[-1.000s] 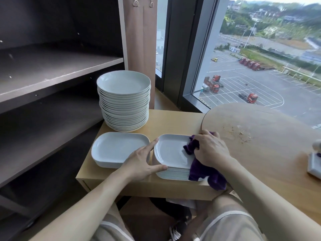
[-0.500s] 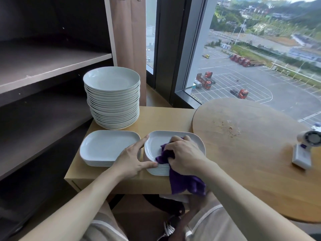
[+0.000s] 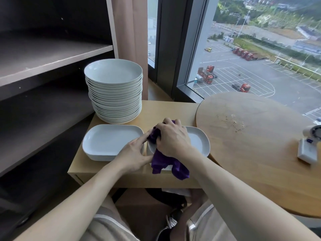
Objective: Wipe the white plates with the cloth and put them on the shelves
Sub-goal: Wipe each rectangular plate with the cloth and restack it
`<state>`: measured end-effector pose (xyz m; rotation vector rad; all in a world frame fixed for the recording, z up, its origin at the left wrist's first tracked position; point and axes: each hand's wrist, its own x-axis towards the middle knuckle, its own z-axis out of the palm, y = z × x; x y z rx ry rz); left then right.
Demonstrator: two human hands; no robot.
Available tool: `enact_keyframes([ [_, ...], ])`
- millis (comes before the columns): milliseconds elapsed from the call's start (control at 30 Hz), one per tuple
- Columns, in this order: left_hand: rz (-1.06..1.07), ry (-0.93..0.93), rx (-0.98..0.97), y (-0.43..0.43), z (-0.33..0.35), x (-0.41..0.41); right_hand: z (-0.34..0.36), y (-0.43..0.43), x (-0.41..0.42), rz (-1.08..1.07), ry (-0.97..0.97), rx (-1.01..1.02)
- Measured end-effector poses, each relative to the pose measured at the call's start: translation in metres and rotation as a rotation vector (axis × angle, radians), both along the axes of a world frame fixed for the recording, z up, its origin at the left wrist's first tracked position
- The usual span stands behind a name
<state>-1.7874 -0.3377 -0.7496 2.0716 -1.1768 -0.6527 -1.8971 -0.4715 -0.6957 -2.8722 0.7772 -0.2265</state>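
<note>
Side table [image 3: 156,110] | cloth [image 3: 163,162] in right hand [image 3: 172,138] grip | plate [image 3: 198,141] apparently beneath

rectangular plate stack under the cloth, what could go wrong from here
1. The right rectangular plate stack sits close to the front edge of the small table. The right hand might slide it off while wiping, since the left hand only braces its left side.
2. The purple cloth hangs over the stack's front rim and might snag and drag the top plate.
</note>
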Motion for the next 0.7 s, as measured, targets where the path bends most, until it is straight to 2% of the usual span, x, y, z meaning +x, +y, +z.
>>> enact_keyframes([
  [233, -0.005, -0.063, 0.056, 0.002, 0.002, -0.003, -0.004, -0.019, -0.018, -0.145, 0.087, -0.168],
  [467, 0.001, -0.084, 0.059, 0.001, 0.002, -0.003, 0.002, -0.055, -0.077, -0.217, 0.174, -0.099],
  [700, 0.019, -0.092, 0.052, -0.001, -0.002, -0.004, -0.004, -0.033, -0.099, -0.205, 0.134, 0.015],
])
